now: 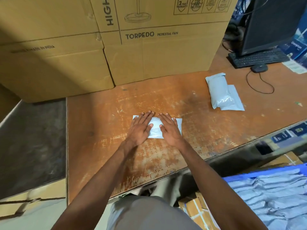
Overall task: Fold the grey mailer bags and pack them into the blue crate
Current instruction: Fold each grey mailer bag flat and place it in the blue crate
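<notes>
Left hand (141,128): fingers spread, flat on grey mailer bag (156,128), left half.
Right hand (171,128): spread, pressing its right half.
Bag: mid-table (99,155).
Stack of bags (221,92): far right.
Blue crate (240,177): near right, holding packed bags.

Cartons and a computer on a worn table

Two cartons (106,47) are stacked behind the table (182,103); keyboard (259,58), mouse (259,68) and monitor (272,24) are seen far right.

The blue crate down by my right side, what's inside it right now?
The blue crate holds layers of folded grey mailer bags filling the visible part. The crate floor and lower bags are covered, and its right side runs out of frame.
</notes>
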